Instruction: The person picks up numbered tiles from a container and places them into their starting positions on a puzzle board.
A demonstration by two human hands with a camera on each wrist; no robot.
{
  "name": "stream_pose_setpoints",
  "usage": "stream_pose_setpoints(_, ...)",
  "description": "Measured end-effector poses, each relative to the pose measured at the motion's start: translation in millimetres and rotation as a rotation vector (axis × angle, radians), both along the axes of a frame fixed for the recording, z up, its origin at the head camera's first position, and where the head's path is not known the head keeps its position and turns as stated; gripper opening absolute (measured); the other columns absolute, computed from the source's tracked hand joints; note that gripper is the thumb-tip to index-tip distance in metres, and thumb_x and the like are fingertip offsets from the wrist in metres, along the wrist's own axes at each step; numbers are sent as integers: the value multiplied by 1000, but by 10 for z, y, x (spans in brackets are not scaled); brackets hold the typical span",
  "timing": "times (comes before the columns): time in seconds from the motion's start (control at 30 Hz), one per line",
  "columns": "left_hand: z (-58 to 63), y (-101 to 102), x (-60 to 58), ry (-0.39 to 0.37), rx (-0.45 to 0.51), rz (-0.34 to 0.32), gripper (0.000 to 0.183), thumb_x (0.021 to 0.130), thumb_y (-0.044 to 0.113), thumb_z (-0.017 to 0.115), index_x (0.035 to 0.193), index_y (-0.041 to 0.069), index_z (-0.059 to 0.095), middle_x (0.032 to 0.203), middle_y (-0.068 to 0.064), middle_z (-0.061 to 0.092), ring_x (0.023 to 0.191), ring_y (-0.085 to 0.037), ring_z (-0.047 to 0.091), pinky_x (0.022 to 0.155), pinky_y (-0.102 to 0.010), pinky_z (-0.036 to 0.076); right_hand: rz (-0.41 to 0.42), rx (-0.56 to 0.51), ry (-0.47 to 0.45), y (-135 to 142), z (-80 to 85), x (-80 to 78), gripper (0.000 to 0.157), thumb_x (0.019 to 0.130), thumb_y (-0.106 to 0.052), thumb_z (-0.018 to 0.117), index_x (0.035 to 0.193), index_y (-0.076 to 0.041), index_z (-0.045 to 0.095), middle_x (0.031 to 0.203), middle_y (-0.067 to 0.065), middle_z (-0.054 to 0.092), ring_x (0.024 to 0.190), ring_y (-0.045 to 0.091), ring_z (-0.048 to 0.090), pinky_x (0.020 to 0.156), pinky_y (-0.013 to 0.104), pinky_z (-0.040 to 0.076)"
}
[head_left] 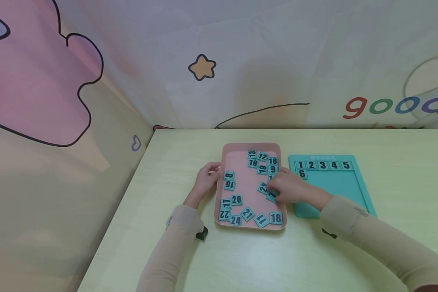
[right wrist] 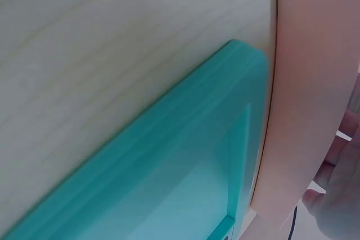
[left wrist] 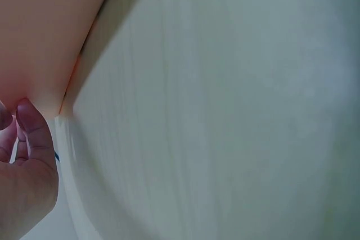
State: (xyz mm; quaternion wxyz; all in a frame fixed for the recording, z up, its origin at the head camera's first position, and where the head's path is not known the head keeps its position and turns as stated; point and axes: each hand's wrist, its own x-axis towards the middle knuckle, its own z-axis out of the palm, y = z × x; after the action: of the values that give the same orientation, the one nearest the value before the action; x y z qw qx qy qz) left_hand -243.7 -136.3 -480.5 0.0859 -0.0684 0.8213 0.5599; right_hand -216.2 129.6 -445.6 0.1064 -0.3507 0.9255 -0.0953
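Note:
A shallow pink tray [head_left: 246, 190] holds several teal number tiles, spread mostly along its sides. My left hand [head_left: 206, 178] grips the tray's left edge; in the left wrist view its thumb [left wrist: 35, 130] lies against the tray wall. Over the tray's right side, my right hand [head_left: 290, 186] reaches down with bent fingers. Its fingertips are right at the 23 tile [head_left: 263, 187] and at a partly covered tile [head_left: 271, 197] just below. I cannot tell whether they pinch one. The right wrist view shows the hand [right wrist: 343, 189] beyond the pink wall.
Right of the tray lies a teal board [head_left: 336, 190] with tiles 1 to 5 in its top row and a 6 tile [head_left: 301, 174] beneath the 1. Both lie on a pale wooden table [head_left: 182, 150]. A printed backdrop [head_left: 263, 61] stands behind the table's far edge.

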Motion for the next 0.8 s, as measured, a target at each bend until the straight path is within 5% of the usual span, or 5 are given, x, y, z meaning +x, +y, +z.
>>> stream_pose_setpoints(0.23,-4,2,-3,-8,6,3,33,86,14,51,120,12,51,105,-5,50,78,-15,53,70,-24,48,-22,11,-22,-34,-14,13,25,68,-18,71,92,-14,67,77,-7,61,83,16,48,103,49,20)
stream_pose_setpoints(0.57,-1,7,-2,-18,-10,12,33,86,15,51,119,13,52,106,-6,51,80,-16,53,72,-25,48,-22,-10,-15,-118,-4,122,28,67,-20,71,94,-14,68,72,-8,58,80,14,43,97,46,26)
stream_pose_setpoints(0.8,5,8,-2,-10,1,10,33,86,15,52,119,12,52,105,-5,51,78,-15,52,69,-24,48,4,-30,-62,-176,-4,179,25,70,-20,70,94,-14,68,67,-8,52,70,11,41,69,27,36)
